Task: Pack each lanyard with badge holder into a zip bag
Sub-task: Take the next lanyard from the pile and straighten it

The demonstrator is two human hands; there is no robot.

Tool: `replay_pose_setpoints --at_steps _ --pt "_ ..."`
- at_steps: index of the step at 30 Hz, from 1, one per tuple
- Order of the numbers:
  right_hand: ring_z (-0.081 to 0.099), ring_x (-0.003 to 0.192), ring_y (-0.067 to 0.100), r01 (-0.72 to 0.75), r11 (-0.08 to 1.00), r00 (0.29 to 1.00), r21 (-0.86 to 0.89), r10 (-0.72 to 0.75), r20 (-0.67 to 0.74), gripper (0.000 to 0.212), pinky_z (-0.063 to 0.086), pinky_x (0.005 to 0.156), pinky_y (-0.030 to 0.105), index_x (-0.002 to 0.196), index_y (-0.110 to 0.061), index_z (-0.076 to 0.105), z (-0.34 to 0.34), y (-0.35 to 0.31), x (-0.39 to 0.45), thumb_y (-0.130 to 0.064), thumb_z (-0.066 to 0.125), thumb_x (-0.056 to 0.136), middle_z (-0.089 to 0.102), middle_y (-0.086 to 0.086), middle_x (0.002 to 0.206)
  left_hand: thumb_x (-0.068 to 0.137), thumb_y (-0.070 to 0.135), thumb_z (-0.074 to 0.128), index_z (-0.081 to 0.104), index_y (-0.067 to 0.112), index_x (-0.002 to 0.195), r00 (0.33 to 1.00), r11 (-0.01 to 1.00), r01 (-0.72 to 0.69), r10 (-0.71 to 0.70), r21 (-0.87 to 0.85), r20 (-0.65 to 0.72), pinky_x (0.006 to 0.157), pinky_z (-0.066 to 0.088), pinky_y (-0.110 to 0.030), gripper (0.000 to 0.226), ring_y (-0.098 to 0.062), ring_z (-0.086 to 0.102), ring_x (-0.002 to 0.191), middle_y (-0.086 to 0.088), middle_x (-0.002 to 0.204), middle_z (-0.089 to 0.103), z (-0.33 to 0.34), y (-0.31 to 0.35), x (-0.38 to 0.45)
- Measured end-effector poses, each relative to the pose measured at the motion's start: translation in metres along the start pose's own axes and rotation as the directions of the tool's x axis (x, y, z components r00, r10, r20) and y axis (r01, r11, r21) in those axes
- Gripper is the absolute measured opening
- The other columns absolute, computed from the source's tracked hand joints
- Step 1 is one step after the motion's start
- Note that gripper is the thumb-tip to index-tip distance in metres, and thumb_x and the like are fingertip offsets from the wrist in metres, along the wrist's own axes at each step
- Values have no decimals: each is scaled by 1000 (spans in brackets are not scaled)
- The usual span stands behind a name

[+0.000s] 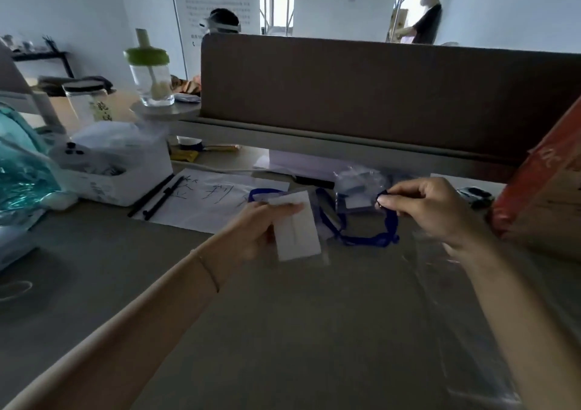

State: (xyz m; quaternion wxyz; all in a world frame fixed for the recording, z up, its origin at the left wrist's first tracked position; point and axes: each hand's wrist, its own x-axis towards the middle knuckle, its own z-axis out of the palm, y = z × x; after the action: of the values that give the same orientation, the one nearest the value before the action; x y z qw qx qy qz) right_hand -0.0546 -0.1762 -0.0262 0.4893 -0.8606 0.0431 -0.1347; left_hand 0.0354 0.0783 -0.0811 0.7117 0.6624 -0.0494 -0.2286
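Note:
My left hand (261,227) grips a badge holder (297,230) with a white card in it, held above the desk. A blue lanyard (367,239) runs from the holder in a loop to my right hand (430,211), whose fingertips pinch the strap near its dark end. A clear zip bag (465,309) lies flat on the desk under my right forearm. Further back sits a heap of clear bags with more badge holders (361,186).
A white paper with handwriting (207,202) and two black pens (157,195) lie at the left. A white box (125,170), a teal bag (22,170) and a jar stand beyond. A brown partition (377,95) closes the back; a red carton (544,189) stands right.

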Motion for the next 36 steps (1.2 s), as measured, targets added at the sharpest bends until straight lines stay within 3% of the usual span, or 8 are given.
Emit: replay_pose_setpoints --at_steps 8,12,16,19,24,28,33,36 --pt "55 49 25 -86 990 996 115 88 -12 27 45 60 32 74 1 59 -12 4 5 -10 51 97 58 16 54 89 -2 61 62 12 100 979 981 128 -101 -147 179 66 58 -31 18 -21 70 79 -7 87 72 45 4 26" --pt "43 42 11 -116 993 993 36 115 32 25 34 44 20 80 -3 65 -4 10 6 -17 57 99 51 2 49 83 -12 63 61 14 100 954 969 -79 5 236 300 74 59 -28 31 -19 70 89 -1 91 71 53 2 31" --pt "45 45 3 -60 998 998 -25 61 21 20 34 47 12 85 -7 71 2 12 8 -20 62 97 53 -4 50 79 10 79 66 20 100 943 572 -329 244 752 227 62 53 -14 26 -10 64 80 10 85 64 59 -1 34" --pt "47 49 7 -65 995 997 77 61 53 19 35 47 16 92 -6 72 5 8 9 -18 60 99 57 2 57 88 13 70 69 20 118 862 302 -434 414 849 293 58 47 -7 32 -3 60 76 5 95 70 62 -3 27" --pt "54 53 20 -118 982 988 145 101 120 24 43 49 21 86 -1 73 18 1 11 -16 60 98 63 11 59 90 7 60 71 27 106 643 40 -573 641 819 419 68 52 -30 27 -15 64 83 5 95 70 66 -1 24" --pt "59 51 19 -179 968 977 175 154 147 32 48 49 22 83 1 71 23 -2 8 -24 60 98 69 14 63 79 4 75 63 21 109 534 126 -599 799 791 277 61 54 -33 36 -13 59 77 7 84 67 60 0 27" --pt "57 53 21 -239 934 966 266 202 160 30 48 51 27 81 -5 73 27 -5 8 -28 61 98 68 13 62 80 -6 67 64 8 128 334 -58 -647 875 760 351 79 52 -37 50 -23 61 86 -4 96 70 59 -2 29" --pt "57 54 22 -261 916 960 304 213 185 30 45 53 29 74 -13 75 28 -5 7 -29 62 96 67 14 63 86 -2 56 72 10 117 300 -96 -668 872 738 386 74 53 -42 37 -27 61 88 -8 102 68 54 -4 31"
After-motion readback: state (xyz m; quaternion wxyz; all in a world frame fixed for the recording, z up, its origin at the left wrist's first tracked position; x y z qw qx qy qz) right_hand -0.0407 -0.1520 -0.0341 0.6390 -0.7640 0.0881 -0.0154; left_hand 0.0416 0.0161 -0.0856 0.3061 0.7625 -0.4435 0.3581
